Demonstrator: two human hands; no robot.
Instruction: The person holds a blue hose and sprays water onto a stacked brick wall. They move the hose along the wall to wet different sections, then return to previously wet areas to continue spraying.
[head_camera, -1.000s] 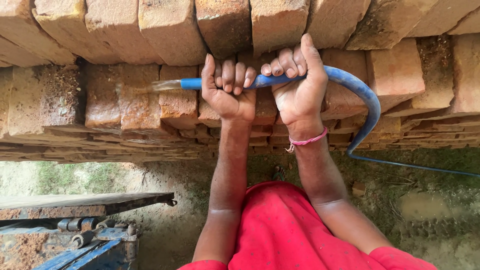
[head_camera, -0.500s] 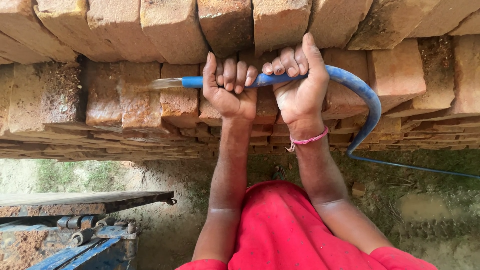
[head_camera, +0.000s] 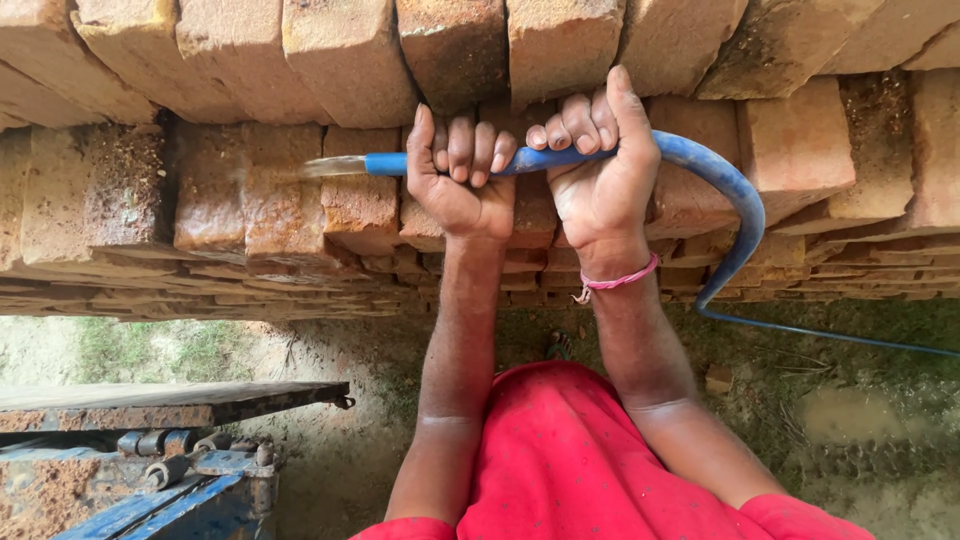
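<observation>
Gripping the blue hose (head_camera: 560, 158) with both fists, I have my left hand (head_camera: 460, 175) wrapped tight nearer the nozzle end and my right hand (head_camera: 600, 165) clamped just beside it, on the side where the hose arcs away and drops toward the ground. Its long axis runs straight across my knuckles, pointing out past my left hand, so that hand sits closer to the water (head_camera: 330, 166) leaving the tip. Beyond both fists, the stacked bricks (head_camera: 250, 210) face the spray.

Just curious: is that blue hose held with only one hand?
No, both the left hand and right hand grip the blue hose.
</observation>
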